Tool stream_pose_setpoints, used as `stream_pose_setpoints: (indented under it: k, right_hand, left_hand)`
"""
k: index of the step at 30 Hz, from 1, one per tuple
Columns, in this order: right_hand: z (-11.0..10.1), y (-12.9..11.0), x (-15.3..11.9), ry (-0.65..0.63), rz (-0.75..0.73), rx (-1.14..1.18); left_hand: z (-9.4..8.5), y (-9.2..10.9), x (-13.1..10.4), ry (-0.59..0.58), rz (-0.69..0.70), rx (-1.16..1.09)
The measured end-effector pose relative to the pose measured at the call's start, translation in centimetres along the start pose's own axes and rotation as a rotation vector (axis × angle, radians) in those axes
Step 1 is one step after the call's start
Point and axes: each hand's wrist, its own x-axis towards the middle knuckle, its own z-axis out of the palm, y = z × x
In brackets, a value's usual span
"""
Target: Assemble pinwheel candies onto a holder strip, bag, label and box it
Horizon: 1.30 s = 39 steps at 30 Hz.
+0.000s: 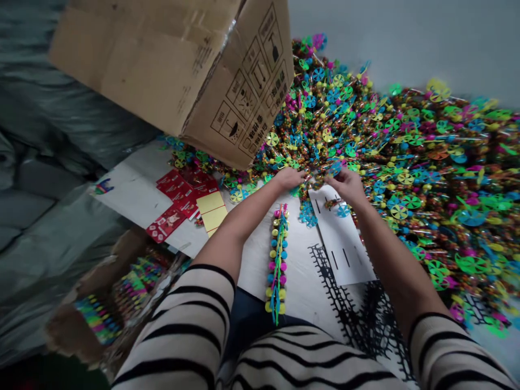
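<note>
A large heap of pinwheel sticks, clear tubes of small brown-orange pieces with bright plastic wheels, spreads across the table. My left hand reaches into its near edge, fingers drawn together; what they grip is too small to make out. To its right, my right hand pinches a pinwheel stick with a blue wheel, above the top end of a white slotted card. One pinwheel stick lies across the card near its upper slots. Left of the card is a neat row of pinwheels in several colours.
A big cardboard box stands at the back left, against the heap. Red printed cards and yellow labels lie on the left. An open carton at lower left holds packed rows. Black plastic netting lies near my right forearm.
</note>
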Motion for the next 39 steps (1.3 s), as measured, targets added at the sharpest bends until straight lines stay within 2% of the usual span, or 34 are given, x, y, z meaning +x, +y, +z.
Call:
stream_pose_setpoints:
  k: [4, 6, 9, 12, 15, 17, 19, 22, 25, 28, 34, 39]
  right_hand:
    - [0.8, -1.5, -2.7, -0.095, 0.065, 0.091]
    - [1.4, -1.8, -3.8, -0.176, 0.099, 0.103]
    - [2.2, -1.7, -4.9, -0.264, 0.130, 0.136]
    - [2.9, -1.4, -5.5, -0.264, 0.162, 0.136]
    - [3.3, -1.3, -5.9, -0.262, 0.184, 0.068]
    - [3.6, -1.2, -6.0, -0.272, 0.175, 0.032]
    - [4.0, -1.1, -6.1, -0.268, 0.147, 0.003]
    - [5.1, -1.0, -6.1, -0.274, 0.096, -0.034]
    - [6.7, -1.2, -6.1, -0.332, 0.033, -0.049]
    - [8.1, -1.3, -6.0, -0.329, -0.020, -0.066]
    - [9.1, -0.8, -5.8, -0.302, -0.069, -0.075]
    - [10.1, -0.1, -5.7, -0.276, -0.046, 0.003]
  left_hand:
    - [-0.1, 0.2, -0.6, -0.018, 0.040, -0.026]
    - [-0.5, 0.2, -1.4, 0.042, 0.019, -0.082]
    - [-1.2, 0.2, -3.2, 0.321, -0.068, -0.286]
    - [-1.5, 0.2, -6.4, 0.598, -0.177, -0.486]
    - [-1.2, 0.4, -10.9, 0.704, -0.288, -0.555]
    - [-0.6, 0.7, -13.9, 0.684, -0.325, -0.526]
    - [0.1, 1.3, -16.4, 0.617, -0.326, -0.479]
    - [1.3, 2.5, -18.3, 0.487, -0.334, -0.443]
    - [2.2, 3.6, -18.2, 0.426, -0.329, -0.435]
    - [2.6, 4.3, -17.3, 0.458, -0.333, -0.444]
    - [3.2, 4.7, -15.9, 0.495, -0.386, -0.530]
    - [3.7, 4.7, -15.4, 0.537, -0.388, -0.624]
